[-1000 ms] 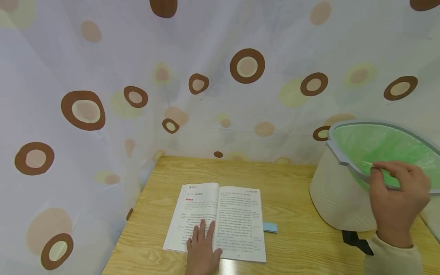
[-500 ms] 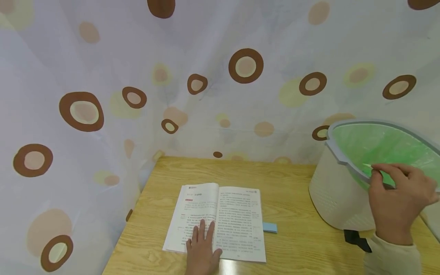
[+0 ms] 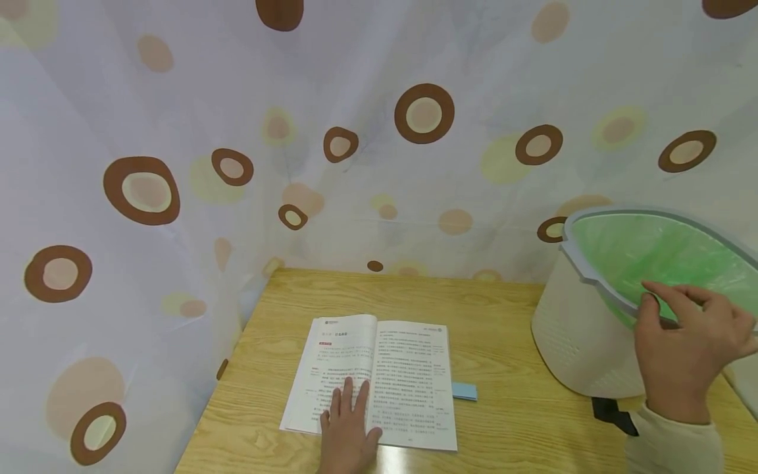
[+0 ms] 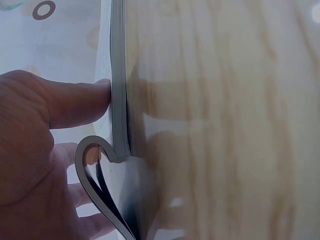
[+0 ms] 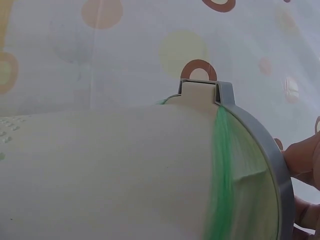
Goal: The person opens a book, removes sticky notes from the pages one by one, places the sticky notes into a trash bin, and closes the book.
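Small pale scrap no longer shows at the right hand (image 3: 689,342); grip narrow, seemingly unloaded, at the mouth of the grey-rimmed off-white plastic bin (image 3: 574,339). Left hand (image 3: 349,434), fingers extended, rests on the open white-paged book (image 3: 411,375). Discard step presumably ending; next: withdraw.

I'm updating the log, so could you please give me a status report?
Left grip resting on open book. Right grip curled at bin rim, nothing visibly held. No obstruction seen.

head view softly, evenly lit, white glare on the table (image 3: 503,434) below the book (image 3: 414,388), print (image 3: 408,368) fuzzy, left wrist view hazy with blurred reflections, right wrist view dim, greyish
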Available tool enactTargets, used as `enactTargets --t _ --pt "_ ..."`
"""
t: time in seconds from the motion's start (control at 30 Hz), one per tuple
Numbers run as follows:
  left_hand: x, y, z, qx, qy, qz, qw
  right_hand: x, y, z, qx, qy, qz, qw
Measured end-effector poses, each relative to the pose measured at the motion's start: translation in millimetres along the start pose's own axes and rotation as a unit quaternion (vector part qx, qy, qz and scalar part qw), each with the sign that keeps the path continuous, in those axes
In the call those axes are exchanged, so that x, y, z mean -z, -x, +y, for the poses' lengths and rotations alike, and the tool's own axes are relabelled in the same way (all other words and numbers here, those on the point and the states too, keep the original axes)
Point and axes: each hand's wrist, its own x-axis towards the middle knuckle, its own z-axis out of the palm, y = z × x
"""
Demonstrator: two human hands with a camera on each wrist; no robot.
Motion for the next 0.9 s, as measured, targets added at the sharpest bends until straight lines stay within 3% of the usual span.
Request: enactTargets --t 0.37,0.67,0.8,0.9 --pt "3.2 0.8 1.3 -0.004 0.01 -0.002 0.9999 3.8 1.9 -7.0 -0.004 0.001 0.013 1.0" --pt "0.7 -0.3 1.0 -0.007 0.003 -0.002 1.0 18.4 7.2 -34.5 -0.01 -0.041 0.069 0.997" --pt "-0.2 0.1 0.2 -0.009 0.001 -0.001 1.0 22.2 19.9 -47.2 -0.025 -0.046 0.093 0.994" --pt "-0.4 0.2 -0.4 -0.008 -0.002 0.0 1.0 16.9 40.7 -58.6 -0.031 -0.067 0.094 0.993"
